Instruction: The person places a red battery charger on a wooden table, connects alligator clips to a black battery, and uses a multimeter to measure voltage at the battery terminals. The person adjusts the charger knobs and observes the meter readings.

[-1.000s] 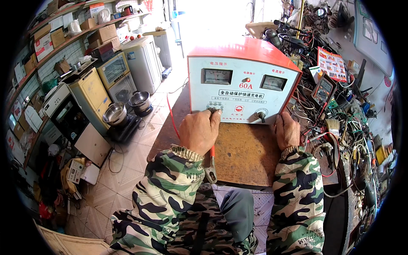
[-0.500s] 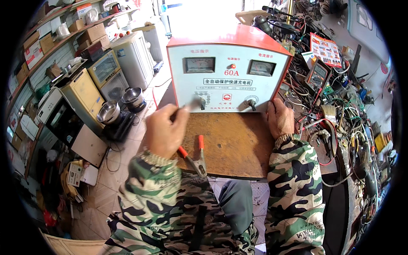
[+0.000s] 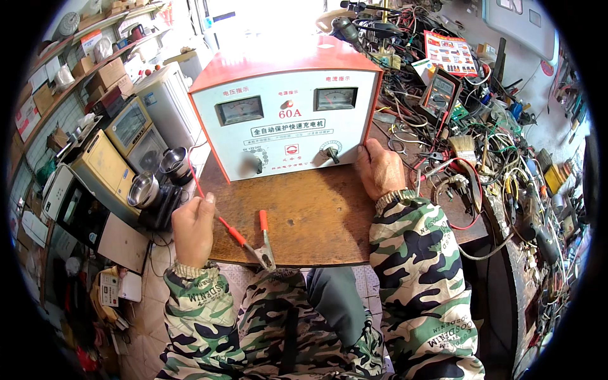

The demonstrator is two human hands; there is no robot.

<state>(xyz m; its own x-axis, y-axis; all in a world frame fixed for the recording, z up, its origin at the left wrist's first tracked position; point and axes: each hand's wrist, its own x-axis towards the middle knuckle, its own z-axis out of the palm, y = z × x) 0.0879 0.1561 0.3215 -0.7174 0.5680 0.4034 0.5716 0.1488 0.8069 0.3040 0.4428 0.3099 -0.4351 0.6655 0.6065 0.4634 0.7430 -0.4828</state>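
A battery charger (image 3: 288, 111), a white-fronted box with a red top, two dial meters and two black knobs, stands on the wooden tabletop (image 3: 304, 215). My right hand (image 3: 381, 168) is closed at its lower right corner, thumb against the edge; the other fingers are partly hidden. Left of the tabletop, my left hand (image 3: 194, 228) is closed, its thumb on the red cable (image 3: 196, 177). How the fingers wrap the cable is hidden. That cable leads to a red-handled clamp (image 3: 263, 244), which lies at the table's front edge, jaws toward me.
A bench at the right is heaped with tangled wires, a multimeter (image 3: 439, 94) and a paintbrush (image 3: 463, 149). Steel pots (image 3: 144, 189) and cabinets stand left on the tiled floor. Loaded shelves line the left wall. A red-and-white printed sheet (image 3: 451, 52) lies behind the multimeter.
My left hand has moved away from the left knob, down and left to the red cable. The whole view has shifted; my right hand stays at the charger's corner.
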